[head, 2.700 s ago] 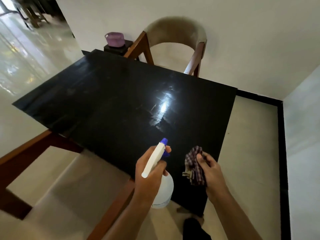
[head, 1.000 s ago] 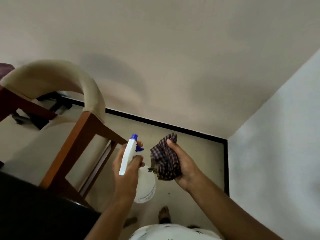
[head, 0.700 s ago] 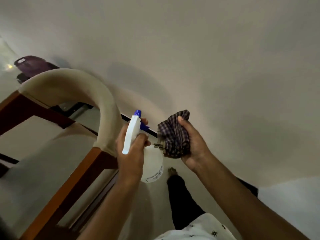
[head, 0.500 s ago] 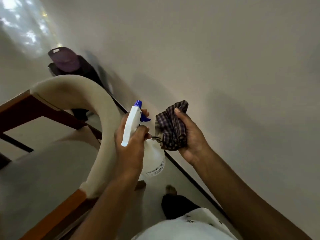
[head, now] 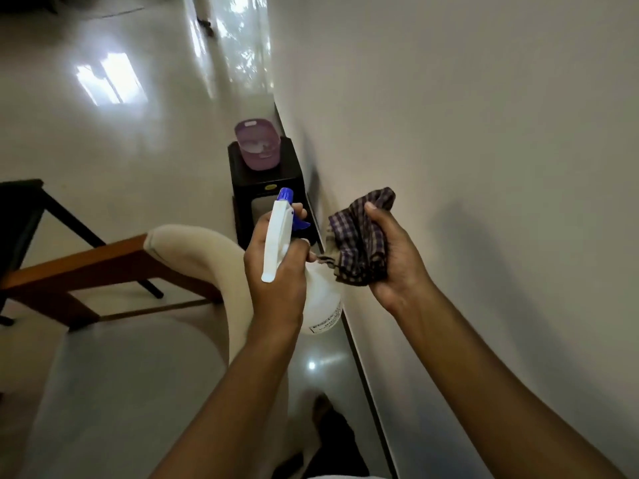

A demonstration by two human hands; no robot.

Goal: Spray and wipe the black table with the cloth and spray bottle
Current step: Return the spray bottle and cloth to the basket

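**Hands, bottle and cloth: items as seen from the head camera**

1. Left hand (head: 273, 271). We find it just off centre, toward 8 o'clock. Its fingers are curled round the neck of the bottle (head: 323, 302), with fingertips in front by the blue trigger.
2. Bottle. It has a white body and a white spray head with a blue nozzle, and the nozzle points to 12 o'clock. The body hangs below the fist at 5 o'clock of it, showing part of a label.
3. Right hand (head: 397, 261). We find it at 3 o'clock of the bottle. It clutches the cloth (head: 359, 243), with the thumb laid across the top.
4. Cloth. It is dark checked and bunched in the right palm, held in the air between the two hands. A frayed corner reaches toward the left fingers, and we cannot tell whether it touches them.
5. Chair (head: 200, 250). It has a cream curved back and a wooden arm, and lies at 9 o'clock of the left hand, partly behind that forearm.
6. Stand (head: 266, 188). It is black, stands at 12 o'clock of the bottle against the wall (head: 484, 133), and carries a purple basket (head: 257, 146).
7. Floor (head: 103, 115). It is pale and glossy and fills 9 to 12 o'clock.
8. Black slab (head: 19, 205). It sits at the 9 o'clock edge, and we cannot tell whether it is the table.
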